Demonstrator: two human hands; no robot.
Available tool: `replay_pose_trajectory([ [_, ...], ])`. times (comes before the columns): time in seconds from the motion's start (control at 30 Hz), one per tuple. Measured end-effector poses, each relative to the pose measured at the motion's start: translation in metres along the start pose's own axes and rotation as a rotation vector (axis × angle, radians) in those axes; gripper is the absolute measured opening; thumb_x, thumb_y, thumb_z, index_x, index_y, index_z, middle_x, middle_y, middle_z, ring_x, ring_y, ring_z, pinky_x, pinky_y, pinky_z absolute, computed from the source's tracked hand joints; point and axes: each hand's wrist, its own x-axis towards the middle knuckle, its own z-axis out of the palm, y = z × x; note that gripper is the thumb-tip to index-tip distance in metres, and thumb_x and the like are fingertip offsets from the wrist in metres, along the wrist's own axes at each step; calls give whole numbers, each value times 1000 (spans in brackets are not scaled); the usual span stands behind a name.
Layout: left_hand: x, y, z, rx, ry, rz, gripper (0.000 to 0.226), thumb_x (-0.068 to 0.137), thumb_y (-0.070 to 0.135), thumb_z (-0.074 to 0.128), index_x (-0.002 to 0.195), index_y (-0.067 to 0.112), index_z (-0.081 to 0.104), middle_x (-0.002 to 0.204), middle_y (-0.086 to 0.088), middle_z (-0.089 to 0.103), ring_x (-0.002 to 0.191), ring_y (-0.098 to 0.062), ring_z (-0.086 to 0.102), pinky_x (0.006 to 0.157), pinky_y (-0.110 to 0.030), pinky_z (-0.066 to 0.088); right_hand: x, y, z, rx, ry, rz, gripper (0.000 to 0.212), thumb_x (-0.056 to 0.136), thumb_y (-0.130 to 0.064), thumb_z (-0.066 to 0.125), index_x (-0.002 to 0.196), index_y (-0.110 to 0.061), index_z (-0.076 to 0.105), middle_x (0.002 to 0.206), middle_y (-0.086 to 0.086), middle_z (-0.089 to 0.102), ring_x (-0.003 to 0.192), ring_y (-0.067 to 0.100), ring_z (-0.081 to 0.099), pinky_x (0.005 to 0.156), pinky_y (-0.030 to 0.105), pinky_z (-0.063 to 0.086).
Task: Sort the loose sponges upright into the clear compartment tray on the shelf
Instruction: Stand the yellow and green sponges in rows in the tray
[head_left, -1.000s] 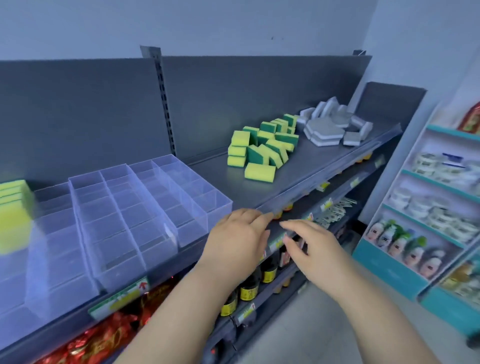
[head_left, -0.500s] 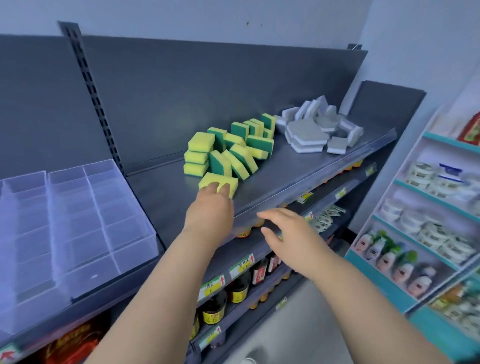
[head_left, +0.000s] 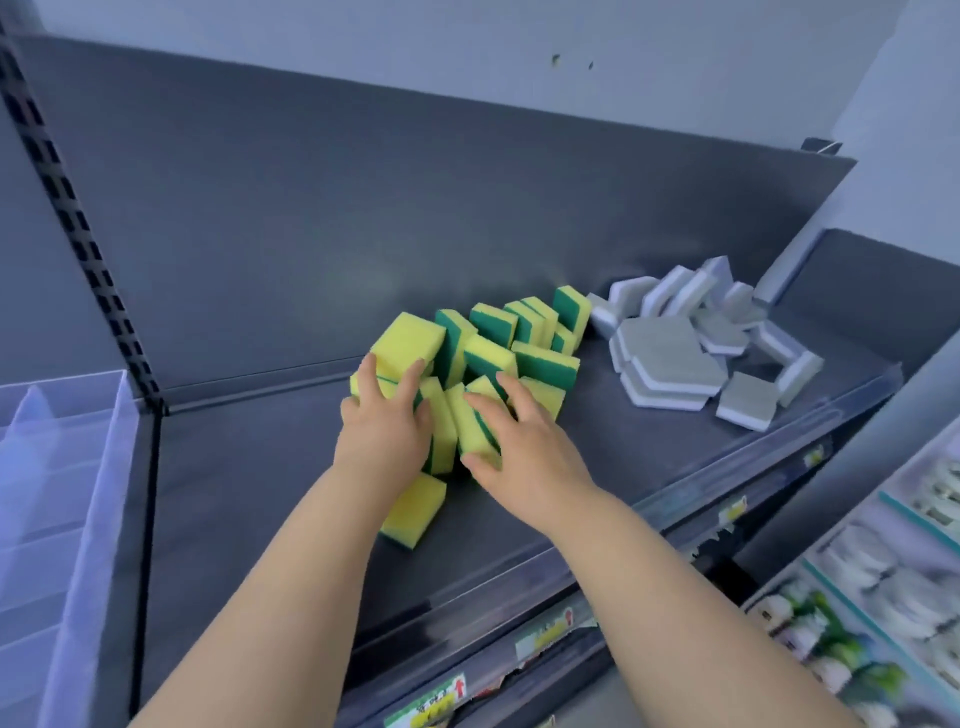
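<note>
Left hand (head_left: 384, 431) lay spread, fingers nearly straight, on the sponge pile (head_left: 493, 327). Right hand (head_left: 524, 452) pinched one upright sponge (head_left: 474, 425), yellow with green backing.

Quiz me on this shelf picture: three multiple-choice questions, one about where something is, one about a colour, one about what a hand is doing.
1. Where is the clear tray relative to the yellow-green sponges?
A. to their right
B. to their left
C. on top of them

2. What colour is the other sponge pile?
A. grey and white
B. red
C. black

3. What is the right hand doing?
A. hanging off the shelf
B. holding a bottle
C. gripping a yellow-green sponge

Answers:
1 B, the tray sits at the picture's left edge, with the sponges further right.
2 A, the pieces show grey faces over white layers.
3 C, the thumb and fingers close round one sponge at the front of the pile.
</note>
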Motion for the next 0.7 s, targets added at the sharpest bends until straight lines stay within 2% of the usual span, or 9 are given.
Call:
replay_pose_trajectory([
  [0.1, -5, 17, 23, -19, 90, 64, 48, 98, 34, 36, 145, 34, 27, 154, -12, 6, 114, -43, 35, 90, -48, 39, 5, 26, 13, -5, 58, -13, 59, 87, -44, 55, 140, -32, 32, 154, -3, 10, 135, 20, 25, 102, 34, 34],
  [0.2, 0, 37, 40, -7, 129, 72, 49, 96, 45, 27, 143, 33, 32, 154, -14, 11, 112, -43, 38, 86, -49, 42, 7, 59, 15, 55, 143, -53, 56, 84, -45, 58, 136, -33, 40, 152, -5, 17, 133, 18, 28, 102, 31, 33],
  [0.3, 8, 59, 57, 16, 111, 86, 56, 92, 51, 19, 144, 35, 29, 155, -12, 8, 114, -42, 35, 88, -48, 42, 11, 99, 8, 169, 144, -68, 58, 80, -48, 63, 134, -36, 42, 150, -11, 18, 134, 11, 26, 101, 28, 34],
  [0.4, 16, 82, 74, 41, 138, 72, 57, 91, 52, 18, 143, 34, 32, 153, -15, 11, 112, -43, 39, 85, -49, 44, 20, 142, -6, 340, 89, -91, 55, 83, -44, 61, 134, -36, 42, 148, -16, 19, 126, -8, 22, 96, 9, 25],
  [0.47, 23, 98, 84, 68, 160, 46, 63, 87, 53, 15, 140, 32, 39, 150, -20, 21, 103, -45, 46, 76, -50, 49, 28, 168, -17, 400, 69, -128, 44, 89, -34, 56, 132, -32, 46, 145, -13, 26, 115, -17, 21, 92, 0, 19],
  [0.57, 35, 118, 92, 184, 244, 9, 52, 90, 43, 26, 134, 29, 48, 136, -27, 42, 80, -44, 57, 53, -43, 50, 40, 203, -29, 416, 95, -185, 36, 92, -18, 53, 128, -25, 52, 131, -15, 40, 117, -8, 33, 96, 1, 23],
  [0.6, 40, 122, 94, 230, 276, -8, 48, 91, 39, 31, 134, 28, 48, 131, -27, 47, 75, -42, 57, 50, -40, 48, 44, 211, -33, 437, 103, -181, 37, 91, -16, 54, 128, -24, 52, 126, -17, 42, 117, -4, 38, 95, -2, 22],
  [0.7, 52, 132, 96, 327, 317, -83, 50, 88, 27, 56, 136, 25, 43, 122, -23, 51, 77, -40, 55, 56, -40, 45, 51, 228, -42, 527, 99, -163, 40, 89, -21, 58, 127, -27, 50, 118, -23, 46, 107, -7, 40, 87, -5, 24],
])
